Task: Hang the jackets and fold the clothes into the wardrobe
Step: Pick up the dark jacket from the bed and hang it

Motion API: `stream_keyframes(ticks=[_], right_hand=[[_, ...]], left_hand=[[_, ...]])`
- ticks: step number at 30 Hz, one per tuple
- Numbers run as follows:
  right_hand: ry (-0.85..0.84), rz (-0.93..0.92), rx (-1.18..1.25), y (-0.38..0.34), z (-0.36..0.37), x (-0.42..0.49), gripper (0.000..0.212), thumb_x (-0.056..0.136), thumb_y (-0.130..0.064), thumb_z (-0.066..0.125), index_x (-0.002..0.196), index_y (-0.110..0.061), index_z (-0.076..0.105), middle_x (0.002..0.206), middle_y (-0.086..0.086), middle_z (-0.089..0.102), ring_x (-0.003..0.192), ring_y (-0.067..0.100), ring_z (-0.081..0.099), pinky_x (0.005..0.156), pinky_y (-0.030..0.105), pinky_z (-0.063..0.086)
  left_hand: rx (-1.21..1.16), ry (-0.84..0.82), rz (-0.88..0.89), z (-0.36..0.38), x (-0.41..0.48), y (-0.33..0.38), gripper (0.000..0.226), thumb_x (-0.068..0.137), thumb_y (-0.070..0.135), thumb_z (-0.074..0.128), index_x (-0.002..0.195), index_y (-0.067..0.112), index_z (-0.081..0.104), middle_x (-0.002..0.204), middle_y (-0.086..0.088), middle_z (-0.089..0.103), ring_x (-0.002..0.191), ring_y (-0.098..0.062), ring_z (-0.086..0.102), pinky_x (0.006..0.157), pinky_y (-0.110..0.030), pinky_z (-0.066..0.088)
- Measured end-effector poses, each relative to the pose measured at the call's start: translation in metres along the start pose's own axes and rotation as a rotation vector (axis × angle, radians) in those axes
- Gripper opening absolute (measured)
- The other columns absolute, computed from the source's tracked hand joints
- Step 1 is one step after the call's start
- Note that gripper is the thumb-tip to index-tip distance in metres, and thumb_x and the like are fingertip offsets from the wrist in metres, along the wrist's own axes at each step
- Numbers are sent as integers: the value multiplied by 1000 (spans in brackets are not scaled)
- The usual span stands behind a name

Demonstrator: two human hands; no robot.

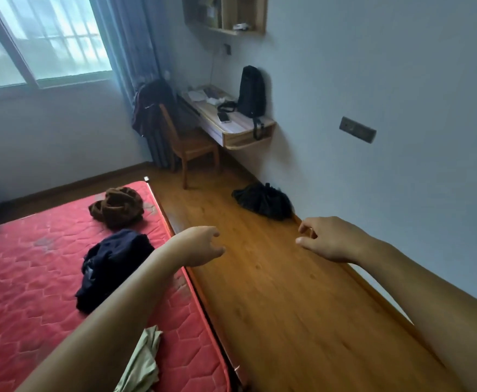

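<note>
A crumpled brown garment (118, 207) lies near the far corner of the red mattress (33, 267). A dark navy garment (110, 267) is bunched closer, beside my left forearm. A pale green garment (144, 363) shows at the bottom edge of the mattress. A black heap of cloth (264, 201) sits on the wooden floor by the wall. My left hand (200, 246) hovers over the mattress edge, fingers loosely curled, holding nothing. My right hand (327, 239) floats above the floor, empty too, fingers apart. No wardrobe is in view.
A wooden chair (186, 145) draped with dark clothes stands at a wall-mounted desk (231, 128) carrying a black backpack (251, 91). A window (42, 41) with a blue curtain is at far left. A wooden floor strip (274, 292) runs between bed and wall.
</note>
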State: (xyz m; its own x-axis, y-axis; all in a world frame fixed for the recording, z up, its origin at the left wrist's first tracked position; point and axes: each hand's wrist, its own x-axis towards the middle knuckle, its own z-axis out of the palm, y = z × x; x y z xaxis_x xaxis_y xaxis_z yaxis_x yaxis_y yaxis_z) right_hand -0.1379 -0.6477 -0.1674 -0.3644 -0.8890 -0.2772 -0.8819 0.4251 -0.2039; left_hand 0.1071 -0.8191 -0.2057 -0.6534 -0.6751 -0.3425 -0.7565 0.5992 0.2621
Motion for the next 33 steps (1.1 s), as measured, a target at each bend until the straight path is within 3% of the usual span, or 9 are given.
stream_keyframes(ticks=[10,14,21,27,33], right_hand=[[-65,-270,-27,23,-37,168,43,99,-52,54,135,-28,57,128,-2,66,110,17,64,92,33,56],[-89,-392,-39,37,-48,235,42,99,-52,55,134,-28,58,127,-2,66,111,17,65,92,33,57],[-145,-576,-91,68,-89,338,43,100,-51,56,134,-27,58,129,-3,66,110,16,65,90,30,58],[-240,-754,-146,29,-82,394,39,99,-49,58,129,-24,60,122,-2,67,98,12,64,77,24,56],[-330,-926,-201,-45,-63,434,28,97,-50,58,113,-29,65,108,-6,69,93,12,66,83,37,60]], left_hand=[[-35,34,-219,-28,93,7,57,95,44,59,144,16,50,140,-4,59,124,-23,57,100,-34,47],[-77,65,-342,-33,129,23,58,96,43,58,148,19,46,144,-3,55,128,-23,55,105,-36,46],[-179,153,-525,-43,188,68,47,95,44,60,132,15,59,127,-5,66,115,-23,62,98,-39,50],[-296,210,-727,-34,190,71,52,93,40,62,137,14,57,131,-5,63,123,-25,59,101,-36,47],[-376,211,-912,-25,181,30,52,93,39,61,139,15,56,133,-6,62,122,-23,58,100,-36,48]])
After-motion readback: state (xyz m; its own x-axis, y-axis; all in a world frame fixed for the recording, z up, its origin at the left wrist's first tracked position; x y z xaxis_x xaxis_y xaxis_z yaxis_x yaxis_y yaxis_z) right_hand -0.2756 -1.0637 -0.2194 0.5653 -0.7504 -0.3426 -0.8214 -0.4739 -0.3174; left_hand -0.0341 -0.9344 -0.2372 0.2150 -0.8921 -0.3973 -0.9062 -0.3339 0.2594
